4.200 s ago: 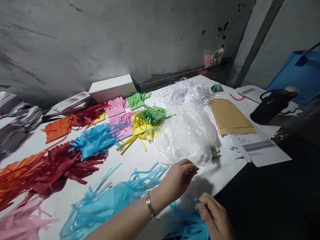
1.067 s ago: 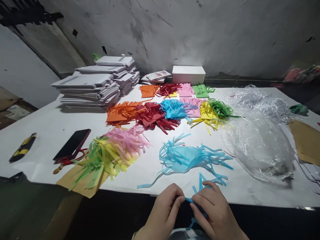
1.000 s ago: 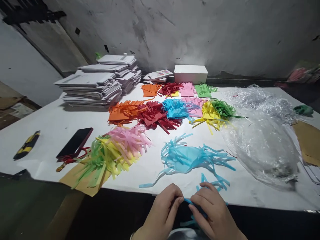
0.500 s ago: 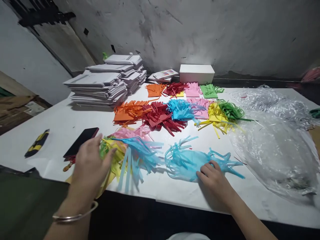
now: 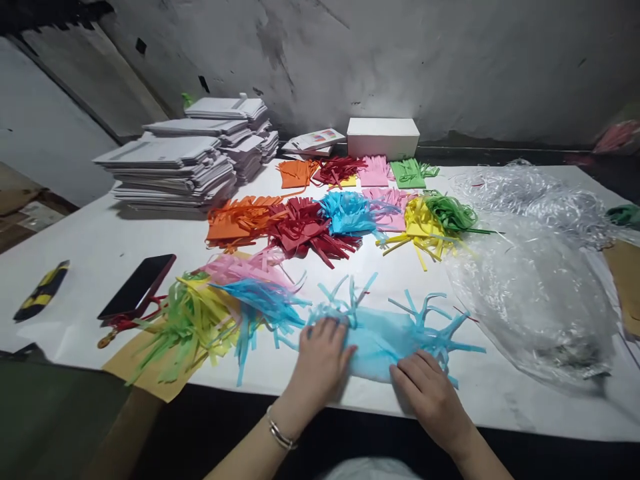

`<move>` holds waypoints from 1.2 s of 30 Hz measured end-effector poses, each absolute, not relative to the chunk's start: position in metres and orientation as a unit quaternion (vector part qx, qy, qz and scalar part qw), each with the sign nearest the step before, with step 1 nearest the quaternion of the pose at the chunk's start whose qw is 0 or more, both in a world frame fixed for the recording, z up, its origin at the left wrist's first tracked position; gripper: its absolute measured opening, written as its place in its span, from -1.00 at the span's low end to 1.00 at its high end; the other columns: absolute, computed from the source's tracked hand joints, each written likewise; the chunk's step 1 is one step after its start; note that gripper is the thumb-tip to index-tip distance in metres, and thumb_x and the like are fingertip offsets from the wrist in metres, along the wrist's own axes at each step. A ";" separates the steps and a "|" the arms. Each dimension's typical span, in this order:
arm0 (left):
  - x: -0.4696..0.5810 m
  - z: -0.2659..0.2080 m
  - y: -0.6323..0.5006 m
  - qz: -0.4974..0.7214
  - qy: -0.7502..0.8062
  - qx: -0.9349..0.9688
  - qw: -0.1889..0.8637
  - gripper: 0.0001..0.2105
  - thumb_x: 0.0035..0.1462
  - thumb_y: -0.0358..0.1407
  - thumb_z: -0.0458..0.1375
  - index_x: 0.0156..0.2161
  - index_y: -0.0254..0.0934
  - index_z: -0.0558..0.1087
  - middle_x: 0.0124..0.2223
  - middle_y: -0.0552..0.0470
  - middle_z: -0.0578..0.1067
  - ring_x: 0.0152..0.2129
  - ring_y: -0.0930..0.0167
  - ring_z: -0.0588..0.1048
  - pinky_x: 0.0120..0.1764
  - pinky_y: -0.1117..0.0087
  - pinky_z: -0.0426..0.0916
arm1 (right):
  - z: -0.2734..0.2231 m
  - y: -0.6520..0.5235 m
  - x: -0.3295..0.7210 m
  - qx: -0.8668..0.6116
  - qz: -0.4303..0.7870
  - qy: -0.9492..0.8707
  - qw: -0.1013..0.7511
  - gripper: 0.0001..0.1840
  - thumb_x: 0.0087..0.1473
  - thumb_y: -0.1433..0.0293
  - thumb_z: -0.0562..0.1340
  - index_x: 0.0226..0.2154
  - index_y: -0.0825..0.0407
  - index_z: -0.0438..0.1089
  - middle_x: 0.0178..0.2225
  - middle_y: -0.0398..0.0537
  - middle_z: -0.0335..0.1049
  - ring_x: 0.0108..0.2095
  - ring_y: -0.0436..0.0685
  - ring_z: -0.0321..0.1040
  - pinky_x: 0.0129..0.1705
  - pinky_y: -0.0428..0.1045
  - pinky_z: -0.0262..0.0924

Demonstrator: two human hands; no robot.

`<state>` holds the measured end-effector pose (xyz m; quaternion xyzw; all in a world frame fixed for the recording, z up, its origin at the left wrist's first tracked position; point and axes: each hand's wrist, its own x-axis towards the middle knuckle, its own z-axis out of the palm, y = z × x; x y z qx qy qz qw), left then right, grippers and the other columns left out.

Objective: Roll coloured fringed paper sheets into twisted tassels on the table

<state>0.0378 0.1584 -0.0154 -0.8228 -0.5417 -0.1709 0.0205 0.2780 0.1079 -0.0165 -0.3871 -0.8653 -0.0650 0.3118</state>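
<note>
Both arms are bare from the lower edge of the picture up to the fingers; no sleeve shows on either forearm. The left hand (image 5: 320, 363) carries no ring or glove that can be made out. On the left wrist sits a thin silver metal bangle (image 5: 277, 432), a narrow plain band that catches the light and lies loosely across the wrist. The right hand (image 5: 431, 397) is also bare, with no watch, band or ring visible on it or on its wrist. The nails on both hands look short and unpainted. At the bottom edge, between the forearms, a small pale patch of clothing (image 5: 370, 470) shows, too cropped to identify.
</note>
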 end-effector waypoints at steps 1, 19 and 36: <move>0.027 -0.015 0.164 -0.177 -0.574 -0.798 0.050 -0.67 0.37 -0.21 -0.01 0.09 -0.28 0.46 0.03 -0.25 0.56 -0.04 0.00 0.48 -0.08 -0.08 0.32 | -0.017 0.108 0.278 -0.388 -0.065 -0.863 0.316 -0.76 0.26 0.65 0.11 -0.16 0.19 0.46 -0.35 0.02 0.47 -0.30 0.14 0.39 -0.07 0.16 0.28; 0.053 -0.006 0.143 -0.282 -0.389 -0.875 -0.062 -0.54 0.25 -0.62 -0.12 0.18 -0.32 0.32 0.08 -0.16 0.57 0.06 0.23 0.52 0.17 -0.11 0.33 | -0.010 0.080 0.246 -0.368 0.023 -0.849 0.379 -0.60 0.19 0.62 0.10 0.05 0.14 0.40 -0.10 0.11 0.56 0.00 0.18 0.46 0.05 0.08 0.38; 0.048 -0.018 0.136 -0.185 -0.332 -0.924 -0.042 -0.47 0.17 -0.69 -0.11 0.20 -0.37 0.32 0.20 -0.20 0.48 0.18 0.22 0.42 0.10 0.09 0.49 | -0.023 0.086 0.365 -0.711 -0.083 -0.473 0.514 -0.37 0.22 0.48 0.17 0.31 0.12 0.09 0.28 0.29 0.18 0.28 0.32 0.18 0.22 0.28 0.19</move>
